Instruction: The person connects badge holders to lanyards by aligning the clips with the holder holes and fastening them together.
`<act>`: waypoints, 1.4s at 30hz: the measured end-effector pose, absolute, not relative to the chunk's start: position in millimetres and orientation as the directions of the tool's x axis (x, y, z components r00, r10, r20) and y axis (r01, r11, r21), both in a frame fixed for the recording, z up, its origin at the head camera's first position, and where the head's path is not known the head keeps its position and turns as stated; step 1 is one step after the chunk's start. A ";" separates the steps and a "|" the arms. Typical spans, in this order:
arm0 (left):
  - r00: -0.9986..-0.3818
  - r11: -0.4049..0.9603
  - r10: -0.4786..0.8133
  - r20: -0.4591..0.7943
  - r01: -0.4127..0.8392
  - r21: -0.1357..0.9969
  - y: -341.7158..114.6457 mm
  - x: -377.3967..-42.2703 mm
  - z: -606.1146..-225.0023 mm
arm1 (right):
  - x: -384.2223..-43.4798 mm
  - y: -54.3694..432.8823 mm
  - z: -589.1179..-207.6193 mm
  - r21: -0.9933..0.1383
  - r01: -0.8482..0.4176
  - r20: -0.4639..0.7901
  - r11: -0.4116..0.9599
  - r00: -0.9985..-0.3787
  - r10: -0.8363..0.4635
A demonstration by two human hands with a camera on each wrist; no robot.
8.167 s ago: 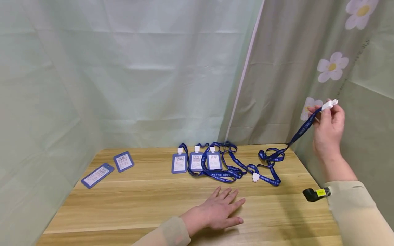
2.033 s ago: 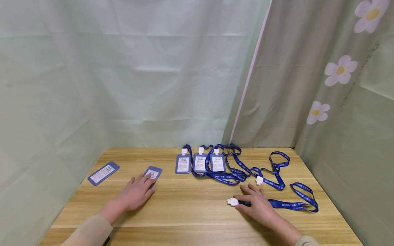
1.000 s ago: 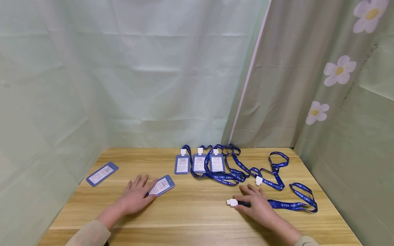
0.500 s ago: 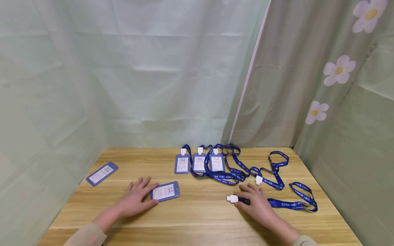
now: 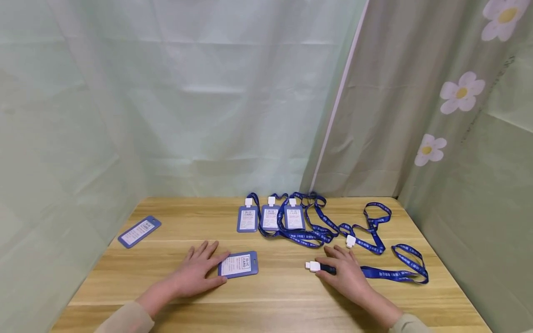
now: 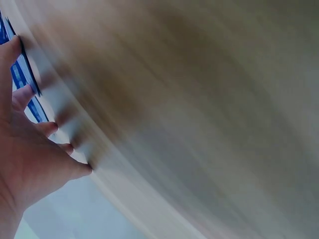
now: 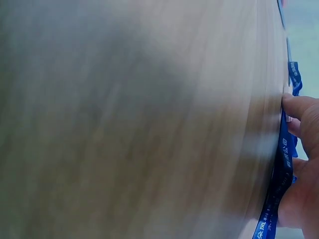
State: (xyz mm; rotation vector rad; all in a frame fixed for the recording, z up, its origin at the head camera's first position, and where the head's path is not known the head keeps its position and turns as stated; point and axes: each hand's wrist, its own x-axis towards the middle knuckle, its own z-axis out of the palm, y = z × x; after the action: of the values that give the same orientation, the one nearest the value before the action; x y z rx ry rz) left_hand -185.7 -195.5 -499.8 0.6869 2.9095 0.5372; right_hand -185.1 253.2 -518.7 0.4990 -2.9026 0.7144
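My left hand (image 5: 195, 273) grips a blue card holder (image 5: 238, 265) by its left end, thumb and index finger at opposite long edges. It lies flat, slotted end pointing right. In the left wrist view the holder (image 6: 30, 74) shows edge-on between the fingers. To the right, my right hand (image 5: 345, 273) pinches a dark blue lanyard (image 5: 383, 274) just behind its white clip (image 5: 315, 266), which points left toward the holder. A gap of table separates clip and holder. The lanyard's loop trails behind the right hand; the right wrist view shows its printed strap (image 7: 279, 179) passing under the fingers.
Three card holders on lanyards, the leftmost holder (image 5: 247, 219) among them, stand in a row at the back. Another lanyard with a white clip (image 5: 350, 241) lies behind my right hand. A loose card holder (image 5: 139, 231) lies far left. Curtains enclose the wooden table (image 5: 266, 305).
My left hand has slid the card holder rightward and turned it so its slotted end faces the clip. Earlier my right hand lifted the lanyard off the pile; now it holds it on the table.
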 end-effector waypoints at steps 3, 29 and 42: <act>-0.886 0.833 0.463 -0.038 0.420 0.360 -185.7 -184.1 -498.5 | -185.3 252.1 -518.2 -0.440 -0.333 0.172 0.834 -0.943 -0.286; -0.872 0.830 0.485 -0.066 0.435 0.349 -139.8 -181.9 -498.0 | -185.9 224.8 -521.5 -0.415 -0.380 0.193 0.827 -0.925 -0.329; -0.883 0.828 0.468 -0.045 0.420 0.371 -138.0 -180.6 -496.5 | -186.8 221.8 -520.8 -0.412 -0.380 0.208 0.828 -0.924 -0.321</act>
State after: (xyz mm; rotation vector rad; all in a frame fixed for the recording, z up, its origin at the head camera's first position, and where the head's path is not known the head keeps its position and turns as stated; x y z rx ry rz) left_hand -180.6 -138.0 -496.5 0.7014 2.8749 0.5370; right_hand -186.8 221.8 -520.8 0.5544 -2.8788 0.6901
